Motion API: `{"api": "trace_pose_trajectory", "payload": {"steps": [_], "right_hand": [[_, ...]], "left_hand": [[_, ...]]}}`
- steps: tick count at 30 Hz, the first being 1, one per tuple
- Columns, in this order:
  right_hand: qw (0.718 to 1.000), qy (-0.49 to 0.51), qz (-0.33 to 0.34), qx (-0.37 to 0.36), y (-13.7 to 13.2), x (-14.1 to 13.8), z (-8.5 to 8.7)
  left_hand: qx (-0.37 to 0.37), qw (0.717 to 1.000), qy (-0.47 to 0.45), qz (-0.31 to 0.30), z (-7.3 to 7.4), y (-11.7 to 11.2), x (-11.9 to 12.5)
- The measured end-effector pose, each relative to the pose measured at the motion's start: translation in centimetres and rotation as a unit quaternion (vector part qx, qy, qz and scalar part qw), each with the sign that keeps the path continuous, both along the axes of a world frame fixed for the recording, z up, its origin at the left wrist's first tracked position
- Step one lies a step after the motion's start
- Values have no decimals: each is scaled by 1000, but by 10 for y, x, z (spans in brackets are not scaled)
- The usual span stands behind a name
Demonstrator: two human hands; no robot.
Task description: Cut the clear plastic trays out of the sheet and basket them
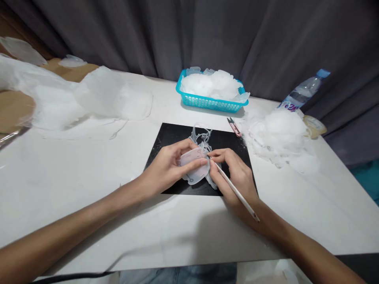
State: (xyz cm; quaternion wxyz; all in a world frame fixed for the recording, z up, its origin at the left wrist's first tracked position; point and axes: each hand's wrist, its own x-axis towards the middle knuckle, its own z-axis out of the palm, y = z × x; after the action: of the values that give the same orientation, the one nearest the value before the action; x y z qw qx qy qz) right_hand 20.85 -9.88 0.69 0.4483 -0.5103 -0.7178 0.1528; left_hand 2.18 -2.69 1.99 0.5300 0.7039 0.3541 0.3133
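Two hands work over one black mat [174,136]. The left hand [168,165] pinches one translucent piece [191,157] between thumb and fingers, tilted above the middle of the mat. The right hand [235,177] pinches one slim white tool [237,191], its tip at the piece's right edge. Thin clear strands [199,134] spread behind the piece; how many, I cannot tell.

One pair of snips [234,127] lies across the mat's far right corner, near one heap of white scraps [281,130]. Behind that heap one capped bottle [304,91] leans; one yellowish item [315,127] sits beside it. One blue basket [211,103], heaped with white pieces [213,85], stands beyond the mat. Another pale heap [74,96] fills the far left, beside brown cardboard [68,71].

White surface [89,169] runs left of the mat and in a strip to the near edge, above the lap; the right edge slants outward. A grey curtain [148,35] bounds the back.
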Motion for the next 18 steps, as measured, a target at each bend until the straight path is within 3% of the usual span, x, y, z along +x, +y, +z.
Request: {"api": "trace_pose_trajectory", "payload": {"steps": [6, 18], "right_hand": [[999, -25, -15, 27, 5, -1, -3], [997, 67, 7, -26, -3, 9, 9]], "left_hand": [[1, 1000, -5, 9, 2, 3, 1], [-41, 999, -23, -12, 4, 7, -3]]}}
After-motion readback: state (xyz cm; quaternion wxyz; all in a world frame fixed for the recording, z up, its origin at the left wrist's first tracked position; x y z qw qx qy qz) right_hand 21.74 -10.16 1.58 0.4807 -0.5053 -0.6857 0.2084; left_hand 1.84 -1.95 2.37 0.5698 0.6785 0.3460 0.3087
